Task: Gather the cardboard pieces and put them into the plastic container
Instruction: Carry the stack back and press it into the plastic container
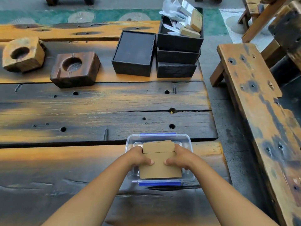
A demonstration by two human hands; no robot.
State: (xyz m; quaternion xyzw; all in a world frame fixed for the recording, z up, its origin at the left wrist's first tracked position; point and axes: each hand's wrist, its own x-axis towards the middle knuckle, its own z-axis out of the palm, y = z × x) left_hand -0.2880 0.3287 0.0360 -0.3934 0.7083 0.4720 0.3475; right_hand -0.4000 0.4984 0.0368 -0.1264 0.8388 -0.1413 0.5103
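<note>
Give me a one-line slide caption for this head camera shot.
Both hands, left and right, press cardboard pieces into a clear container on a wooden table.

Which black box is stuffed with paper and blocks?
The top box of the three-high stack, far right; the lone box beside it shows only a flat dark top.

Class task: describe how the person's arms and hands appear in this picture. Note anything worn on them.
Both forearms are bare, with no sleeves in view. The left hand and right hand wear no gloves, and no rings, watch or bracelets show. The visible fingernails look short and unpainted.
</note>
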